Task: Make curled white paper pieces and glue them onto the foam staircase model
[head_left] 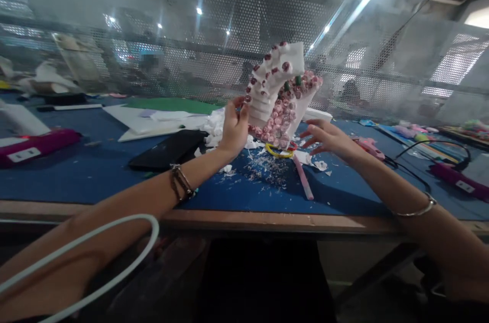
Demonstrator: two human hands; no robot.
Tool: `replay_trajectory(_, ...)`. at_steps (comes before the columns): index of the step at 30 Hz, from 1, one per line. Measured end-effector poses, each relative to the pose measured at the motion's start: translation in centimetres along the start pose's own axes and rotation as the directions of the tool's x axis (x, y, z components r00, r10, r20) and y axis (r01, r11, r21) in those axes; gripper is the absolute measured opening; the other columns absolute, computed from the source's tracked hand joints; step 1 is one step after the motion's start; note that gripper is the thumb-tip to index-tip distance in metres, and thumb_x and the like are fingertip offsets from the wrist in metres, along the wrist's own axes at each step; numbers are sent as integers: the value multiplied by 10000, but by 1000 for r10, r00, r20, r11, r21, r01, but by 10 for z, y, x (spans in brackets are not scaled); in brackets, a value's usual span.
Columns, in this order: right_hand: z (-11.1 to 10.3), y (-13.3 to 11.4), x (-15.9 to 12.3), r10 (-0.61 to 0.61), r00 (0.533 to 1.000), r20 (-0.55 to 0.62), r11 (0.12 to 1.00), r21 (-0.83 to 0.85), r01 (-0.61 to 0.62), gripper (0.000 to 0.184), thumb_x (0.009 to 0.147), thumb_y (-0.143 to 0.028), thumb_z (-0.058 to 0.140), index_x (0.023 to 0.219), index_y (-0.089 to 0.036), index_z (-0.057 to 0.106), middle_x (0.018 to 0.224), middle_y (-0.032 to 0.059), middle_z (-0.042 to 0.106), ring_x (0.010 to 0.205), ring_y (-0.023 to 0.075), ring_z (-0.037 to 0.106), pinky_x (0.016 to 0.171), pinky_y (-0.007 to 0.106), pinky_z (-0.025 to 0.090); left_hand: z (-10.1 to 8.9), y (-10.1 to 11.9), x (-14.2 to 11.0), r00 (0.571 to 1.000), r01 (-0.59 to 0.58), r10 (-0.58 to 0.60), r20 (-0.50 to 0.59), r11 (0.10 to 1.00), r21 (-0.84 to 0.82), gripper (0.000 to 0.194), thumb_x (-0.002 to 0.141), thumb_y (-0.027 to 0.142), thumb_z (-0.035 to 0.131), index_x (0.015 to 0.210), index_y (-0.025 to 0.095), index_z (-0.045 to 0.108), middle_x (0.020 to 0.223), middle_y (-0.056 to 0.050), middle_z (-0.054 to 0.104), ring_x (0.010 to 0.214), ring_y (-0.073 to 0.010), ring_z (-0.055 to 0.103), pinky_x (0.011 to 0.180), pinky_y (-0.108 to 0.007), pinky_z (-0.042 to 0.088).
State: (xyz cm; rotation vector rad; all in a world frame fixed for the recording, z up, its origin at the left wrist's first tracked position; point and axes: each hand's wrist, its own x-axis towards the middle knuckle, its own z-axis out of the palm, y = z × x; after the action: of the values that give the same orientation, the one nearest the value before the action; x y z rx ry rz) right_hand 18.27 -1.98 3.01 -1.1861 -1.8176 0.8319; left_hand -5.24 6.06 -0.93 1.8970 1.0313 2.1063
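- Blue flat tabletop, grey perforated-metal screen in bkgd.
- L hand pinches L edge of tilted white-&-pink rosette-studded craft; table contact unclear.
- R hand half-open, apparently empty, just R of craft.
- Slim pink stick nearside of craft.
- Step prob. steadying/checking; next move likely needs light grip.

The left hand holds a craft piece, the right hand just to its right; from here, whether the piece touches the table is hard to tell. A stick lies before it. A slab lies left, paper sheets behind; a mesh screen stands beyond.
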Motion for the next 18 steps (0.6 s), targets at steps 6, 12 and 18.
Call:
replay_trajectory(6, 21, 3, -1, -37, 999, -4, 993, 109, 38, 203, 905, -351, 457, 1014, -183, 419, 827, 34, 560, 618, 108, 610, 474, 209, 510, 12, 2, -13, 998, 27, -17, 61, 986, -162, 407, 847, 509, 484, 1116, 204, 492, 1131, -105, 518, 1077, -222, 514, 984, -379, 426)
replay_trajectory(12, 21, 6, 0, -66, 996, -67, 992, 105, 73, 104, 921, -281, 431, 983, -200, 411, 713, -20, 515, 553, 86, 551, 443, 196, 476, 9, 11, -15, 970, 167, -93, 224, 927, -335, 542, 709, 326, 647, 1206, 219, 460, 1209, -83, 546, 1063, -210, 553, 930, -349, 472)
replay_trajectory(18, 21, 8, 0, -29, 999, -12, 996, 88, 30, 85, 918, -283, 419, 913, -207, 382, 624, -36, 516, 518, 107, 553, 455, 233, 476, 5, 21, -18, 924, 277, -135, 357, 882, -382, 529, 674, 362, 692, 1147, 205, 513, 1137, -79, 616, 995, -202, 606, 864, -334, 513)
